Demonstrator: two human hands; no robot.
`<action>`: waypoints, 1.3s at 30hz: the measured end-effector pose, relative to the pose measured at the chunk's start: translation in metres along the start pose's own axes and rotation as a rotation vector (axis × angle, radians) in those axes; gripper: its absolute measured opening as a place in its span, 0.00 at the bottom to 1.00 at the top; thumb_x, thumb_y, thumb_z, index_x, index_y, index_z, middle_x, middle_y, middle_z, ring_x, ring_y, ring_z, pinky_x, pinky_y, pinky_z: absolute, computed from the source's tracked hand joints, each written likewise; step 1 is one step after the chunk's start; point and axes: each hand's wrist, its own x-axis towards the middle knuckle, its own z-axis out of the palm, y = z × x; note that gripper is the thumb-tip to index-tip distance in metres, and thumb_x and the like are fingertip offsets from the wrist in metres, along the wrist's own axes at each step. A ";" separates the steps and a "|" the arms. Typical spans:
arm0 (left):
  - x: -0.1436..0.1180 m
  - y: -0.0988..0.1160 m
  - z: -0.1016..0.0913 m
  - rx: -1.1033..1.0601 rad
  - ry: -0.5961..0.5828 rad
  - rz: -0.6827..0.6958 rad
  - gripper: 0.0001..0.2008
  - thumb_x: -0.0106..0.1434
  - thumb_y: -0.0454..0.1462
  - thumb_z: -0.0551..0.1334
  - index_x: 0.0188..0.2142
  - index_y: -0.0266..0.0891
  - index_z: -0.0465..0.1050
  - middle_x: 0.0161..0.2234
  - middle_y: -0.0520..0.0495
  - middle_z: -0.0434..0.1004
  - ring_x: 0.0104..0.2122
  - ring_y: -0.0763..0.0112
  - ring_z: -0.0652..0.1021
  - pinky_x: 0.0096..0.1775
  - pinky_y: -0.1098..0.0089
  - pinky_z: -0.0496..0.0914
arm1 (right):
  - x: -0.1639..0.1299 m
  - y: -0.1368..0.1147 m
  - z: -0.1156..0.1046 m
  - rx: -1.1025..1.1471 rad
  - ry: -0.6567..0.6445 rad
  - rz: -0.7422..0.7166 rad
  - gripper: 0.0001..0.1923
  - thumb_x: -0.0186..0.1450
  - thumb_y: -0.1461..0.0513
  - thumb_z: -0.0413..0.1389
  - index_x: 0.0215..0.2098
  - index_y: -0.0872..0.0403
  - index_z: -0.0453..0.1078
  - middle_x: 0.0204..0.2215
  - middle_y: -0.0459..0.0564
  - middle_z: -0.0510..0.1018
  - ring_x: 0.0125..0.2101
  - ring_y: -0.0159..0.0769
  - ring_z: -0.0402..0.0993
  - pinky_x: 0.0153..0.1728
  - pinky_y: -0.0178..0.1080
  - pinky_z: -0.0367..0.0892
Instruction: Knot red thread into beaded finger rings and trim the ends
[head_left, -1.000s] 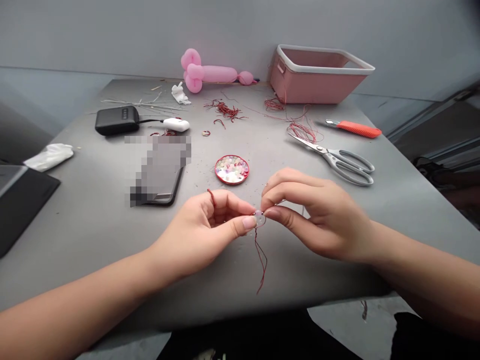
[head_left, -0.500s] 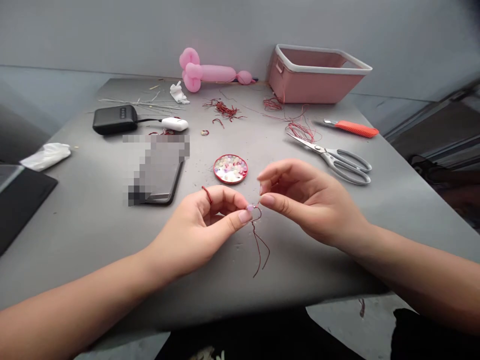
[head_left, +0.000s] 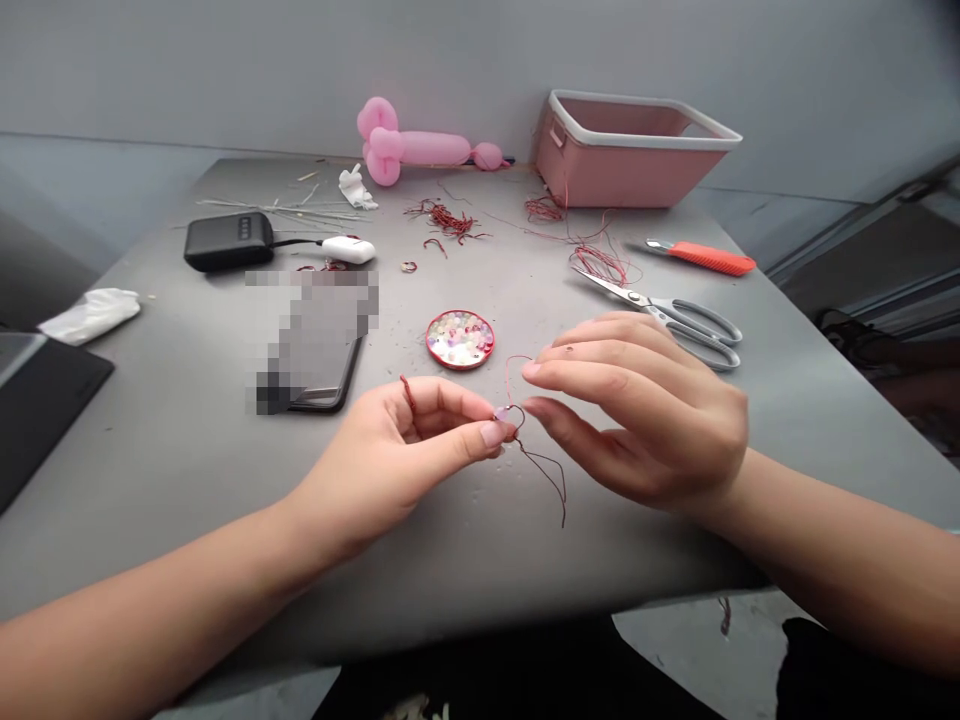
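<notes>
Above the near middle of a grey bench (head_left: 187, 430), the left hand (head_left: 390, 455) pinches a pale bead (head_left: 501, 414) on red thread (head_left: 541, 465). The right hand (head_left: 649, 410), fingers spread loose, touches the thread just right of it. A bead dish (head_left: 460, 339) lies just beyond.

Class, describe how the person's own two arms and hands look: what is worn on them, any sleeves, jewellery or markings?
Both forearms are bare, with no sleeves in view. The left hand and the right hand wear no gloves, rings or watch. The nails are short and unpainted as far as shows. No markings are visible.
</notes>
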 end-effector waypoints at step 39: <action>0.002 -0.007 -0.002 0.347 0.094 0.305 0.07 0.54 0.34 0.71 0.32 0.39 0.76 0.30 0.51 0.81 0.32 0.71 0.80 0.36 0.73 0.74 | 0.000 -0.017 -0.004 0.386 -0.210 0.293 0.08 0.66 0.71 0.52 0.37 0.53 0.69 0.30 0.49 0.75 0.34 0.35 0.71 0.38 0.40 0.71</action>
